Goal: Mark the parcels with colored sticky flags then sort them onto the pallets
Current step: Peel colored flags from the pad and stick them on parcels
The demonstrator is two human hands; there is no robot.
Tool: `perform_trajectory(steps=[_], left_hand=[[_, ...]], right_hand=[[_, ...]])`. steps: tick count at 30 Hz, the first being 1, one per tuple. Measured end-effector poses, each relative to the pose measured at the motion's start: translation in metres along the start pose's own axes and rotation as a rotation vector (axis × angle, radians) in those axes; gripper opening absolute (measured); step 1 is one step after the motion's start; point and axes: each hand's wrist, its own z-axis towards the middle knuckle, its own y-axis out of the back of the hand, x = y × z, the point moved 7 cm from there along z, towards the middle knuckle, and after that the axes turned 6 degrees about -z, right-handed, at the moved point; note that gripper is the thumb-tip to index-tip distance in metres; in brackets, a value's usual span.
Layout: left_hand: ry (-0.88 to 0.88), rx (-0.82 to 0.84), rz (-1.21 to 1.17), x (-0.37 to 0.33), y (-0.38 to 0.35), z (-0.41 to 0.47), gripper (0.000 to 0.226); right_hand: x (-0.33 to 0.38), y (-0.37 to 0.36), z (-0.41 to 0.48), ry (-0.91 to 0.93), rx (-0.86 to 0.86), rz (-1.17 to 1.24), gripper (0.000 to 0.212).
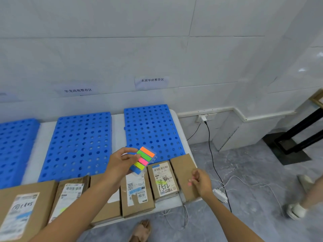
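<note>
Head view, flag pad: the left hand (120, 163) grips the sticky flag pad (144, 159) by its left edge. The pad sits above the near row of parcels with its orange, green, pink and yellow strips facing up, probably so that the other hand can peel one off.
Head view, left arm: it reaches in from the near left across the parcels, wrist raised, fingers curled round the pad.
Head view, right hand: the right hand (201, 182) hovers over the plain parcel (183, 173) at the right end of the row. Its fingertips pinch a small pink flag (189, 183), which is blurred and seems ready to stick down.
Head view, right arm: it comes in from the near right, hand bent inward toward the pad.
Head view, parcels: they lie side by side along the near edge of the table (117, 130). The "1512" parcel (163, 179) seems to carry a yellow-green mark already.
Head view, pallets: the right pallet (152, 130), middle pallet (78, 145) and left pallet (14, 147) lie beyond the parcels and carry nothing, so sorting has likely not begun.
</note>
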Motion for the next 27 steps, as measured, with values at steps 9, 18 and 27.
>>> perform_trajectory(steps=[9, 18, 27], left_hand=[[-0.031, -0.064, -0.082, -0.019, 0.066, -0.016, 0.012], [-0.129, -0.033, -0.190, -0.061, 0.203, -0.039, 0.030], [-0.144, 0.141, -0.492, -0.091, 0.382, -0.067, 0.036]], right_hand=[[0.098, 0.025, -0.011, 0.264, -0.110, -0.126, 0.021], [0.424, -0.028, -0.174, 1.159, 0.113, 0.077, 0.026], [0.590, -0.166, -0.280, 1.596, 0.109, -0.264, 0.032]])
